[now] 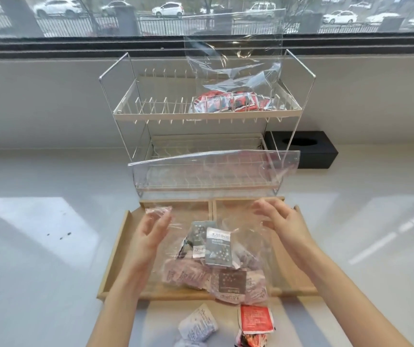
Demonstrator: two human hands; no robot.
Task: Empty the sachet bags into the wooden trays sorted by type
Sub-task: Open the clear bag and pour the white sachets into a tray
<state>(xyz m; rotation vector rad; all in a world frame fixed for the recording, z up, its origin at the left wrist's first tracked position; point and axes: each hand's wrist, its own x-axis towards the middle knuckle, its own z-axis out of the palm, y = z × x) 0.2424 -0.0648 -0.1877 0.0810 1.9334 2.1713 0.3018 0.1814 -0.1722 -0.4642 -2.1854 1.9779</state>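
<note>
Step in hand: you are working a clear plastic sachet bag (213,249) over the wooden tray (115,249) on the white counter (38,246). Your left hand (150,236) and right hand (283,224) are flanking its crinkled film, fingers spread, apparently grasping nothing. Contents: flat grey and pink foil sachets (217,246). Next: pinching the bottom corners and tipping. Second bag, red sachets (228,102), is sitting on the wire rack (150,113).

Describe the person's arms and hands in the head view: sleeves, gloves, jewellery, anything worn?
Both forearms are bare as far as the bottom edge of the picture, with no sleeve in view. The left hand and right hand wear no gloves. No rings, watch, bracelet or wristband show on either side, and there are no marks, tape or cables on them. The nails are too small to judge.
</note>
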